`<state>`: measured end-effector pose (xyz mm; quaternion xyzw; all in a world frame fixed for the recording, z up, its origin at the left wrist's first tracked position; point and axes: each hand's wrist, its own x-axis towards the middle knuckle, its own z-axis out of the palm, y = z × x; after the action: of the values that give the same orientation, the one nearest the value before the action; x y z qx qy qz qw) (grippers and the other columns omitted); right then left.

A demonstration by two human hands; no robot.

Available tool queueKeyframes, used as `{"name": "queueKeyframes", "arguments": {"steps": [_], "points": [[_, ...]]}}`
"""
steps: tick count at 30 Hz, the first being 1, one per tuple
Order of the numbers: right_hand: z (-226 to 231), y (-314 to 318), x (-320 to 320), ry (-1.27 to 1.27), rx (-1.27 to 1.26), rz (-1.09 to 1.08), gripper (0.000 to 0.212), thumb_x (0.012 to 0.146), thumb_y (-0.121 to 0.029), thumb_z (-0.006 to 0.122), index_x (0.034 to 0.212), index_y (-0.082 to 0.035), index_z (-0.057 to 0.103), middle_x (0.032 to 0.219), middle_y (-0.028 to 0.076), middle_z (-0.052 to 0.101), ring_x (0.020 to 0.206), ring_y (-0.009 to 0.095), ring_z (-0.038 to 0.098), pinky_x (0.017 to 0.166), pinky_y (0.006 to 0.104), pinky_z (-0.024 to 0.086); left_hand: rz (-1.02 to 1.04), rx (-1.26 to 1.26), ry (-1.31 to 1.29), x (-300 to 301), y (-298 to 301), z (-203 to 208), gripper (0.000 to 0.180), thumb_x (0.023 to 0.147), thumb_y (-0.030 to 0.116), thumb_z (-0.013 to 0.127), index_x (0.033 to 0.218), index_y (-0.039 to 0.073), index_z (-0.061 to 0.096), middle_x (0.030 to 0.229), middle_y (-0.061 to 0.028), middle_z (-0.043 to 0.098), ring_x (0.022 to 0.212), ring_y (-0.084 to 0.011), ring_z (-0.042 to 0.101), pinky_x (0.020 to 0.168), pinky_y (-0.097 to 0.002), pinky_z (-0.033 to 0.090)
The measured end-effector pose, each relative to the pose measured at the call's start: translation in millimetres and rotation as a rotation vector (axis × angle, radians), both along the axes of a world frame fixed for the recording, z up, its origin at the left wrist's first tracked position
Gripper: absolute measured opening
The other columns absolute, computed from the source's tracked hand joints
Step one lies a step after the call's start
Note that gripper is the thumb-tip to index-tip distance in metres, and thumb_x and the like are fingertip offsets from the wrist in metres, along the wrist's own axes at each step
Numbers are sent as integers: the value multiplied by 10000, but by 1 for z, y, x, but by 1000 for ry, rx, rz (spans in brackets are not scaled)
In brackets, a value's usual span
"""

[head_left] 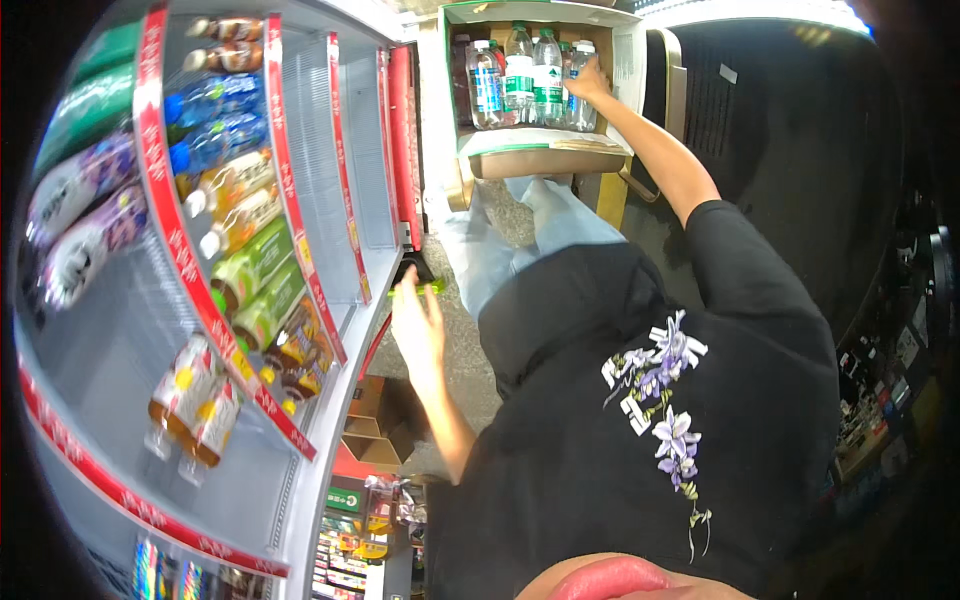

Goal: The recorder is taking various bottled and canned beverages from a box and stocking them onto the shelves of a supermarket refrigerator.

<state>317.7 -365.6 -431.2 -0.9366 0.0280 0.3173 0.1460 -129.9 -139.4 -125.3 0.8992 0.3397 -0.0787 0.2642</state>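
Note:
My right hand [589, 82] reaches into an open cardboard carton [545, 160] at the far middle. Its fingers are closed round the upper part of a clear plastic bottle [580, 108] at the carton's right side. Beside it stand several more clear bottles, among them a green-capped bottle with a green and white label [547, 88] and a white-capped bottle with a blue label [487, 90]. Nearer and further left, my left hand [416, 325] is in the air next to the shelf edge, fingers stretched out and slightly blurred. Nothing shows in it.
A shelf unit with red-edged tiers [180, 230] fills the left side, holding several drink bottles. Two amber bottles [195, 405] rest on one lower tier. Brown cardboard boxes [378, 425] sit below its right edge. A dark panel [790, 150] rises at the right.

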Motion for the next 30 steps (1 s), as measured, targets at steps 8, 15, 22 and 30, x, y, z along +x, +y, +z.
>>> {"name": "queueKeyframes", "arguments": {"steps": [8, 15, 22, 30], "points": [[-40, 14, -36, -534, 66, -309, 913, 764, -401, 812, 1488, -115, 334, 1315, 267, 483, 1214, 501, 535, 984, 609, 467, -542, -104, -377, 250, -9, -78, 310, 923, 82, 666, 1230, 62, 628, 1100, -166, 641, 985, -355, 668, 813, -441, 558], [-42, 25, -37, -649, 92, -294, 857, 730, -451, 784, 1426, -89, 441, 1259, 239, 564, 1146, 466, 587, 967, 564, 482, -423, 317, 237, 373, -15, -284, 826, 871, 316, 737, 1569, 213, 307, 1392, -333, 412, 1044, -487, 652, 807, -545, 594], [-44, 12, -37, -636, 93, -321, 844, 742, -406, 792, 1431, -78, 432, 1288, 236, 549, 1168, 459, 579, 986, 557, 476, -346, 12, 197, 366, -11, -319, 873, 840, 294, 802, 1552, 288, 297, 1481, -369, 320, 1056, -518, 665, 907, -522, 586], [-38, 21, -41, -594, 140, -345, 819, 750, -338, 783, 1430, -82, 405, 1251, 236, 516, 1186, 487, 539, 961, 587, 485, -235, -8, 189, 356, -11, -315, 866, 812, 236, 817, 1520, 339, 330, 1501, -331, 300, 1071, -502, 665, 924, -526, 578]]}}
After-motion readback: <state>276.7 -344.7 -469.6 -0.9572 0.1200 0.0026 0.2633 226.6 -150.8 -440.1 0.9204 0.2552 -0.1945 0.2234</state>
